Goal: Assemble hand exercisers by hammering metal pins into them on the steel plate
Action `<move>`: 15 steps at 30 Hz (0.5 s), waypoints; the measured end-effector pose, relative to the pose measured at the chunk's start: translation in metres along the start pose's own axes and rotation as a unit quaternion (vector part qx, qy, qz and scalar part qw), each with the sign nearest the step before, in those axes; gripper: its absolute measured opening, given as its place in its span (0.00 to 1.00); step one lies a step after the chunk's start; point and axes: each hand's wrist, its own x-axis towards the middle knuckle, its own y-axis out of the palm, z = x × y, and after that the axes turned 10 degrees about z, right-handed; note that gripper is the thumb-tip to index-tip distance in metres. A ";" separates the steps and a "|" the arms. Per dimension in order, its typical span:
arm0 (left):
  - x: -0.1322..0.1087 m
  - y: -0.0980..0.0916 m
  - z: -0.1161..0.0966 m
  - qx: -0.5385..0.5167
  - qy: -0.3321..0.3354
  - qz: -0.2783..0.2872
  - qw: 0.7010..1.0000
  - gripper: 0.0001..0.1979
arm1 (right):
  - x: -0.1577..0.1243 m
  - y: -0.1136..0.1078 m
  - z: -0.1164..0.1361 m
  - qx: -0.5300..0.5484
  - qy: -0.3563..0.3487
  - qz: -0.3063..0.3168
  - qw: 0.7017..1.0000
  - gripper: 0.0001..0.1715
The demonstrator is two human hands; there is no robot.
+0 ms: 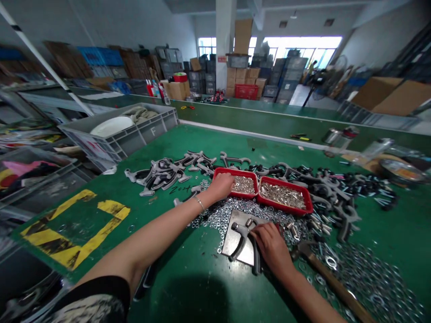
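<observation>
My left hand [221,185] reaches into the left red tray [218,172] of small shiny metal pieces, its fingers curled down among them. My right hand [271,242] rests with bent fingers on a grey metal bracket [240,240] that lies on a flat steel plate [232,233]. A second red tray [305,197] full of small metal pieces stands just right of the first. Loose silver washers [218,215] spread around the plate.
Piles of grey and black metal brackets [161,175] lie behind and right of the trays. A hammer [333,282] lies at the right, near more washers. A grey crate [124,130] stands at the back left. Yellow tape marks [77,229] the green table.
</observation>
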 end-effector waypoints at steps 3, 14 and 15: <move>0.020 0.007 0.009 0.017 -0.035 0.028 0.999 0.10 | 0.000 0.003 -0.001 -0.038 0.001 0.012 0.999 0.11; 0.022 0.016 0.012 0.040 -0.101 0.038 0.993 0.12 | -0.042 -0.039 -0.023 -0.124 -0.030 0.035 0.991 0.17; 0.020 0.017 0.012 0.037 -0.100 0.030 0.994 0.13 | -0.061 -0.051 -0.031 -0.138 0.018 0.007 0.990 0.17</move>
